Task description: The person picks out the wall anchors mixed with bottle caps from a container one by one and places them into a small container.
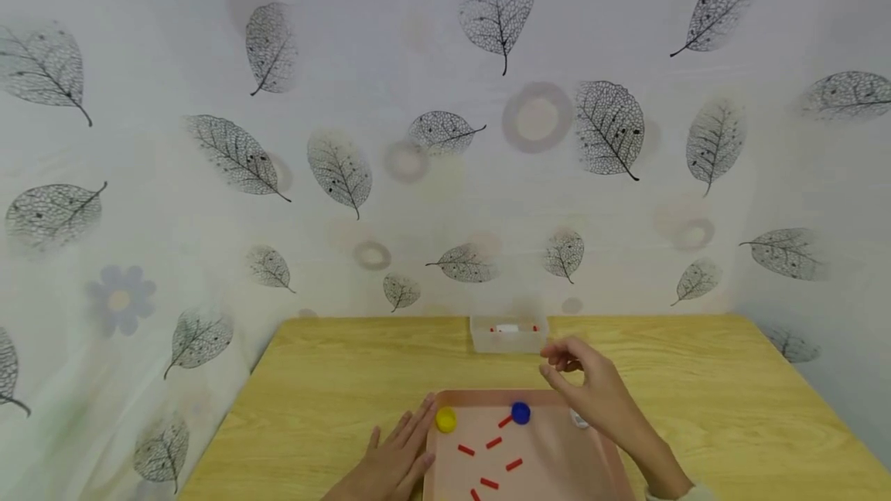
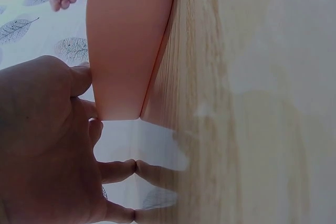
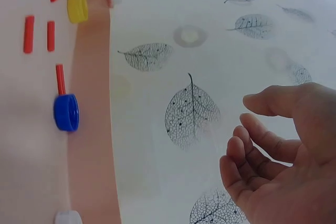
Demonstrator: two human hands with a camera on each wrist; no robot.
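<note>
My left hand (image 1: 391, 461) lies along the left side of a shallow pink tray (image 1: 571, 478), its fingers straight; in the left wrist view its fingertips rest on the wood beside the tray wall (image 2: 128, 40). Above the tray's far right corner hovers my right hand (image 1: 590, 386), fingers loosely bent and nothing between them. Inside the tray are a yellow bottle cap (image 1: 446, 420), a blue bottle cap (image 1: 520, 413) and a white cap (image 1: 579, 418), partly hidden by the right hand. Several short red sticks (image 1: 489, 483) lie scattered there, one reaching the blue cap (image 3: 66, 113).
A translucent plastic box (image 1: 508, 342) with a few red pieces and something white in it stands at the back of the wooden table (image 1: 334, 385). Behind the table hangs a pale cloth (image 1: 418, 215) printed with leaves.
</note>
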